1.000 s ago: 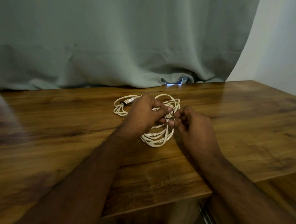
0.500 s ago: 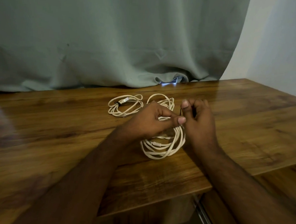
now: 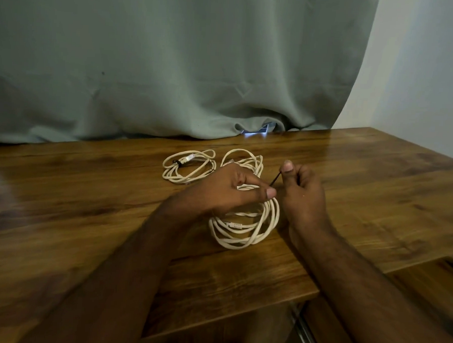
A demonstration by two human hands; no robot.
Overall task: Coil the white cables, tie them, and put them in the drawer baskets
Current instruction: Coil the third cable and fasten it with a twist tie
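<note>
Right now your left hand (image 3: 229, 190) is gripping the near coil of white cable (image 3: 243, 227) at its far side, fingers curled round the strands and thumb stretched toward the right. Your right hand (image 3: 301, 193) is sitting just beside it, fingers curled, pinching the upper end of a thin dark tie (image 3: 275, 179) that is running down to your left thumb. That coil is lying on the wooden table (image 3: 87, 195) near the front edge. A second coil (image 3: 189, 165), already bound with a dark tie, is lying farther back to the left, with a third coil (image 3: 244, 159) just beside it, partly hidden behind your left hand. A grey-green curtain (image 3: 173, 63) is hanging behind the table.
</note>
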